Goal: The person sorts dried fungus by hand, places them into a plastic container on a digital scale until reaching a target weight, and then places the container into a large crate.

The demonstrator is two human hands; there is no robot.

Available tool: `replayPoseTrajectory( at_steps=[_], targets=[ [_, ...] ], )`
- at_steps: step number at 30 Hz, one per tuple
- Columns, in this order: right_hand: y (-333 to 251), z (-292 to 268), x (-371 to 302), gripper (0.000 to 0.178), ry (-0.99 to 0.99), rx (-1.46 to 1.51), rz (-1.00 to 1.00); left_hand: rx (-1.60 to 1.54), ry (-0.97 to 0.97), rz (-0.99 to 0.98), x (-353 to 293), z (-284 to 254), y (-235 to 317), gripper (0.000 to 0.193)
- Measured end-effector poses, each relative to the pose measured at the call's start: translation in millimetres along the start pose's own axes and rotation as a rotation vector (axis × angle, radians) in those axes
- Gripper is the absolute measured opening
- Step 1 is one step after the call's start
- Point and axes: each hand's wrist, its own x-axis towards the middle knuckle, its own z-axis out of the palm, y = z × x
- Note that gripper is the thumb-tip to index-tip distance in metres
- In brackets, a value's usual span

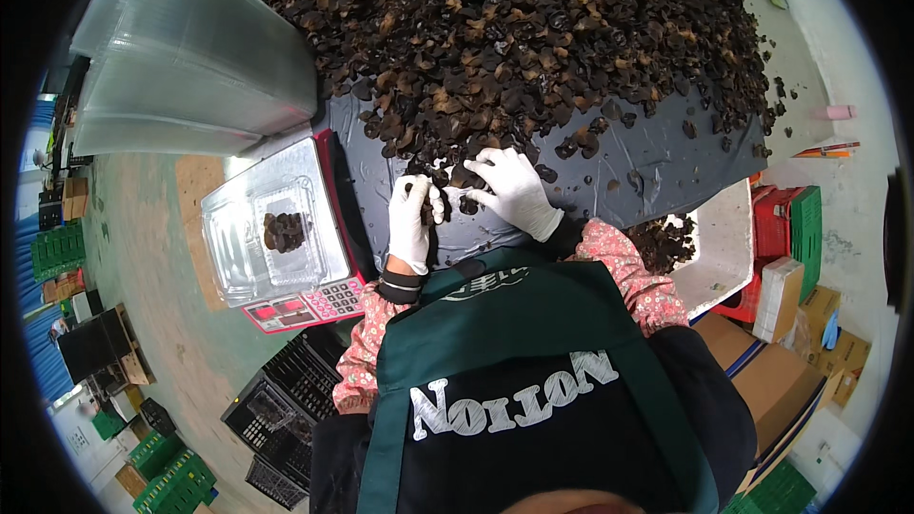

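A large heap of dark brown, dried-looking wood ear mushrooms (514, 48) lies on a table under a dark grey plastic sheet (609, 171). Both hands wear white gloves at the heap's near edge. My left hand (411, 224) is closed, its fingers curled round dark wood ear pieces. Close by, my right hand (514, 192) has thumb and fingers apart over a few loose pieces, touching them. On a pink-and-white weighing scale (333, 299) to the left rests an open clear plastic box (228, 228) with a small clump of wood ear (284, 232) in it.
Tall nested clear plastic boxes (200, 57) stand at far left, beside the heap. A white bin (728, 247) with more wood ear is at the table's right edge. Black crates (276, 400) stand on the floor at left; red and green crates (804, 238) and cardboard boxes (762, 362) at right.
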Motion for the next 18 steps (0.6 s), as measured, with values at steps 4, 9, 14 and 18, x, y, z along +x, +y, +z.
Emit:
replayPoseTrajectory(
  at_steps=[4, 9, 14, 18],
  targets=[
    [10.8, -13.6, 4.0, 0.018, 0.140, 0.126, 0.032, 0.146, -0.006, -0.016, 3.7, 15.6, 1.5, 0.032],
    [37.5, -21.6, 21.7, 0.026, 0.119, 0.035, 0.334, 0.295, -0.013, 0.022, 4.9, 16.6, -3.9, 0.031],
    [51.5, -7.7, 30.0, 0.030, -0.020, -0.212, 0.219, 0.448, -0.026, 0.098, 14.9, 38.8, 3.8, 0.025],
    [54.5, -4.4, 26.8, 0.019, -0.028, -0.144, 0.272, 0.442, -0.026, 0.124, 18.1, 47.6, 7.2, 0.021]
  ],
)
